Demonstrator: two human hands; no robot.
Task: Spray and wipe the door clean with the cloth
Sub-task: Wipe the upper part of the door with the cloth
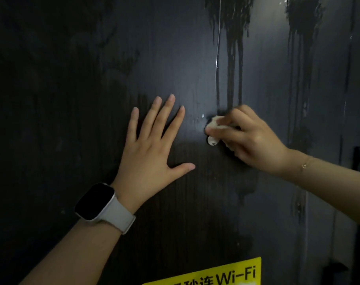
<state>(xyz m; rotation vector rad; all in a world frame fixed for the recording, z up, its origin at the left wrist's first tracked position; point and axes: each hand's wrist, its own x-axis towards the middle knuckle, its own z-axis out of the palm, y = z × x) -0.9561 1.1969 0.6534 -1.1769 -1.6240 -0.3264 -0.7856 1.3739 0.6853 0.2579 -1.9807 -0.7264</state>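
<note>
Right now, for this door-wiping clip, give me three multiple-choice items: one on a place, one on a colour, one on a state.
1. Where is the yellow Wi-Fi sticker on the door?
A. Above both hands
B. Below both hands, at the bottom edge of the view
C. Under the left palm

2. What colour is the smartwatch band?
A. Black
B. Red
C. White

3. How is the left hand placed?
A. Flat on the door, fingers spread
B. Gripping a spray bottle
C. Clenched in a fist

Answers: 1 B, the sticker sits low in the frame; 2 C, the pale strap wraps the left wrist; 3 A, the palm presses the door while the right hand holds the cloth.
</note>
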